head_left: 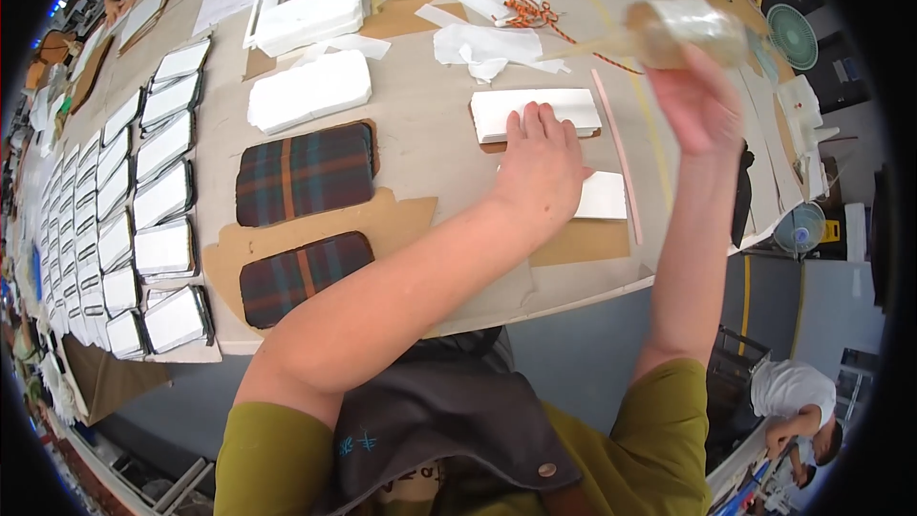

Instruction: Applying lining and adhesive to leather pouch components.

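My left hand [544, 158] lies with outstretched fingers on a stack of white rectangular pieces [492, 113], which rests on a brown board. Beneath and beside its wrist is another white rectangular piece [602, 196] on brown card [583, 241]. Raised over the table's right side, my right hand [699, 105] is closed around a clear, yellowish cylinder [683, 31]. Motion blurs this cylinder, so I cannot tell whether it is a jar or a roll. Between my hands runs a narrow pink strip [616, 153].
Plaid fabric pieces [306, 172] and white stacks [310, 91] stand left of centre. Rows of white, black-edged pieces [164, 186] cover the far left. White scraps [487, 46] and an orange cord [530, 11] lie at the back. A person [793, 397] is at lower right.
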Demonstrator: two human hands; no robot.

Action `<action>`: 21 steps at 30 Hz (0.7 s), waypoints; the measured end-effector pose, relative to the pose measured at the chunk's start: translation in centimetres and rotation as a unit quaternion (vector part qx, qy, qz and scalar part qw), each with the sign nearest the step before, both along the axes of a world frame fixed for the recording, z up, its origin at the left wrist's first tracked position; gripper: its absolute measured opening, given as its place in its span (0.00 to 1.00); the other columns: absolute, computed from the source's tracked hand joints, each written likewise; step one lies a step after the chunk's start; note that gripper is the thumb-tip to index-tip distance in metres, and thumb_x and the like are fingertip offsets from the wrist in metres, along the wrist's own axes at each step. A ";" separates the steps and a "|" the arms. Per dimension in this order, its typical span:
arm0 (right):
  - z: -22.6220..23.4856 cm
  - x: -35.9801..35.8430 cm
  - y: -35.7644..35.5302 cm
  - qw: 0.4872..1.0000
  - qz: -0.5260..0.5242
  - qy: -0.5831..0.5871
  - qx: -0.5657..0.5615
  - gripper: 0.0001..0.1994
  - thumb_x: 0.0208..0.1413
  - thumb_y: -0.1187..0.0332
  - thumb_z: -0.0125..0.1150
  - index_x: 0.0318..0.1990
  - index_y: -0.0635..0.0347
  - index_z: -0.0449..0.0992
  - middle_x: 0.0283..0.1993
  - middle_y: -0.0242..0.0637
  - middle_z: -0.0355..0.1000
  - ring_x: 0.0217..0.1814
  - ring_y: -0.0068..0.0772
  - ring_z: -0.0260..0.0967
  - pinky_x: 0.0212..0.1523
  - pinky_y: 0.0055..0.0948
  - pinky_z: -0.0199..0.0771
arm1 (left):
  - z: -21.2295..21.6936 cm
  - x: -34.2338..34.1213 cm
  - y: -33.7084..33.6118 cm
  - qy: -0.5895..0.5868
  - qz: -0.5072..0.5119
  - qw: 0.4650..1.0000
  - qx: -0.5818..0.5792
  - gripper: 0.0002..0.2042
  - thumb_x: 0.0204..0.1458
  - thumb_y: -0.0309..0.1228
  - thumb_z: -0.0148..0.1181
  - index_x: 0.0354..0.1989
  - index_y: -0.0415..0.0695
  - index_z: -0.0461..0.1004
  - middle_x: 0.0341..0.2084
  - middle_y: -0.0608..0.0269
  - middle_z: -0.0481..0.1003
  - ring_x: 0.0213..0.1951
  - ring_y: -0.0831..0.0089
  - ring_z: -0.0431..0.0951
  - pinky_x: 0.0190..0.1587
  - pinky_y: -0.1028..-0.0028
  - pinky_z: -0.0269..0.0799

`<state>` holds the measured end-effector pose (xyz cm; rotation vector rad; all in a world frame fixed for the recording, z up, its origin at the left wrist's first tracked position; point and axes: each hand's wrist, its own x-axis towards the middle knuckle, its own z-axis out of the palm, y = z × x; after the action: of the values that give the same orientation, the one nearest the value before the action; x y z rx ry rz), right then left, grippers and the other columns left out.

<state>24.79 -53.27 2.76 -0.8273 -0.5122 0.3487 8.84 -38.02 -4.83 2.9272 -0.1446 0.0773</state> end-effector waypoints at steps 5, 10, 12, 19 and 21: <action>0.1 -2.1 7.4 0.958 -0.110 -0.114 -0.238 0.20 0.51 0.70 0.75 0.51 0.63 0.78 0.47 0.37 0.80 0.48 0.30 0.80 0.50 0.35 0.81 | -0.4 -0.3 0.1 -0.031 -0.002 0.999 0.014 0.30 0.70 0.45 0.45 0.66 0.27 0.61 0.66 0.27 0.61 0.70 0.38 0.60 0.72 0.48 0.55; -0.9 -2.0 10.2 0.943 -0.144 -0.152 -0.260 0.20 0.47 0.67 0.79 0.47 0.65 0.80 0.42 0.37 0.81 0.41 0.28 0.80 0.43 0.30 0.80 | -0.6 -0.3 0.4 -0.027 -0.014 1.000 -0.004 0.31 0.70 0.46 0.44 0.67 0.26 0.61 0.66 0.26 0.60 0.70 0.37 0.59 0.72 0.47 0.54; -1.0 -2.0 10.7 0.943 -0.156 -0.146 -0.256 0.20 0.47 0.68 0.79 0.46 0.66 0.80 0.41 0.38 0.81 0.40 0.28 0.79 0.42 0.29 0.79 | -0.6 -0.3 0.3 -0.025 -0.009 1.000 0.001 0.31 0.70 0.46 0.43 0.67 0.26 0.61 0.66 0.26 0.60 0.70 0.37 0.59 0.72 0.47 0.54; -3.0 -0.8 11.2 0.944 -0.170 -0.126 -0.254 0.21 0.47 0.68 0.79 0.47 0.67 0.79 0.41 0.38 0.80 0.40 0.29 0.79 0.41 0.29 0.80 | -0.7 -0.3 0.2 -0.023 -0.017 1.000 0.010 0.32 0.70 0.47 0.42 0.67 0.26 0.61 0.67 0.25 0.59 0.71 0.36 0.57 0.72 0.46 0.53; -3.5 -0.4 10.8 0.940 -0.148 -0.121 -0.281 0.23 0.47 0.66 0.79 0.49 0.67 0.78 0.43 0.38 0.80 0.42 0.30 0.80 0.42 0.29 0.80 | -0.9 -0.2 0.1 -0.023 -0.015 1.000 0.009 0.32 0.70 0.47 0.42 0.67 0.25 0.61 0.66 0.25 0.59 0.71 0.36 0.57 0.72 0.46 0.53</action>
<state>24.41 -42.49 -0.72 -1.4976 -0.5119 0.1082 8.60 -37.88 -5.69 2.9416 -0.1968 0.1389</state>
